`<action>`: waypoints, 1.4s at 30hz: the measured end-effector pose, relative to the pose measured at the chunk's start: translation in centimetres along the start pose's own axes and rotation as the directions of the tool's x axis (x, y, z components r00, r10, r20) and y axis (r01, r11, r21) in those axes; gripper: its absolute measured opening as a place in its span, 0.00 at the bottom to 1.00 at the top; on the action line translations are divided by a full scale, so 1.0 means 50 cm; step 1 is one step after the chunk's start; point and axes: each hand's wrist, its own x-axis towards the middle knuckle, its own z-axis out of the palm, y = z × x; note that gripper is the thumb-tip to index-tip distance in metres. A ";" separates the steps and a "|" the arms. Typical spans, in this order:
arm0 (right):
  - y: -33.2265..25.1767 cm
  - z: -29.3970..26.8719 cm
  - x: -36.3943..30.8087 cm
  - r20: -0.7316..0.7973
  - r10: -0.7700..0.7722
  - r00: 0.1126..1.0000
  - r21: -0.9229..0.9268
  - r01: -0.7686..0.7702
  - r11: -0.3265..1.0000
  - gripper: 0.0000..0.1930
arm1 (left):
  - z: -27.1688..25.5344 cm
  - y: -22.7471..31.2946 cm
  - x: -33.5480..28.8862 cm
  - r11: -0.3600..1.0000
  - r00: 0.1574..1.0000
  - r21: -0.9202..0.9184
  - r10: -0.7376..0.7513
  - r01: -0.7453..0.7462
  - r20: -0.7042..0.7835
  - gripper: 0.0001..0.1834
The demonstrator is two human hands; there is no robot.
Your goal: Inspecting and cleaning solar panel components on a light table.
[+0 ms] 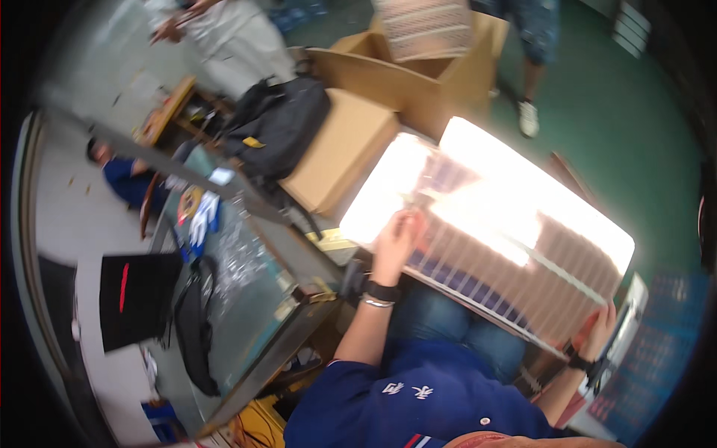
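Note:
A wide, clear plastic tray with rows of thin ribs [478,276] lies tilted across the front of my body, above my lap. Strong white glare washes out its far and upper parts, so what it contains, if anything, cannot be made out. My left hand [402,230] grips its left side with bent fingers; a dark band and a silver bracelet circle that wrist. At the right near corner my right hand [597,328] holds the edge, fingers partly hidden by the tray. A dark watch is on the right wrist.
Ahead stands an open cardboard box [388,81] holding a pale patterned panel [426,30]. Beside it are a closed carton [347,149] and a black backpack [280,127]. A glass-topped table [254,321] with a black pouch [196,328] is left. Several people are farther off.

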 end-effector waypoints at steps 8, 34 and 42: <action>0.067 -0.059 0.076 0.161 -0.137 0.977 -0.222 0.171 0.960 0.19 | 0.013 -0.051 -0.019 0.997 0.998 0.048 0.054 -0.053 -0.022 0.13; -0.025 0.009 -0.004 0.026 -0.104 0.994 0.006 0.104 0.995 0.18 | 0.010 -0.095 -0.016 0.997 0.995 -0.024 0.078 -0.080 -0.061 0.13; -0.009 0.006 0.003 -0.004 -0.141 0.990 -0.057 0.140 0.988 0.19 | 0.011 -0.078 -0.016 0.997 0.998 -0.067 0.041 -0.044 -0.048 0.13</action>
